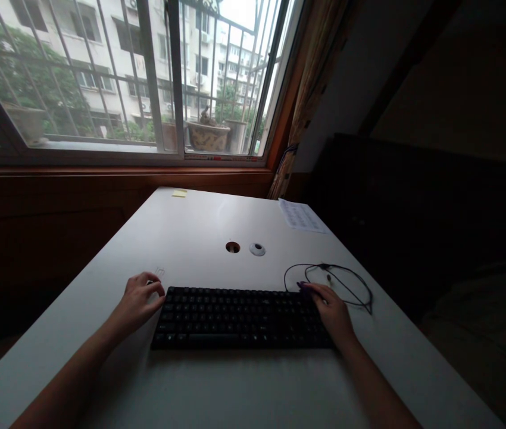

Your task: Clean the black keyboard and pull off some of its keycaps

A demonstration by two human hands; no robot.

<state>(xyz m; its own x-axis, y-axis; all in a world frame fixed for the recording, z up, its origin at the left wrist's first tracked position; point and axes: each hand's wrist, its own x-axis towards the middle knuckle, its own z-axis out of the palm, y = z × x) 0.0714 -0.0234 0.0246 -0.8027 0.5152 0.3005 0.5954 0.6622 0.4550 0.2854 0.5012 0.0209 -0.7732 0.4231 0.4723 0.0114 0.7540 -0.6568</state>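
Observation:
A black keyboard lies flat on a white desk, close in front of me. My left hand is at its left end, fingers curled against the far left corner. Over the right end lies my right hand, its fingers bent over the far right corner. Both hands appear to grip the keyboard by its ends. A thin black cable lies in loose loops on the desk just beyond my right hand.
Behind the keyboard are a round cable hole and its loose white cap. A printed sheet lies at the far right corner, a yellow note at the far edge. Dark furniture stands to the right.

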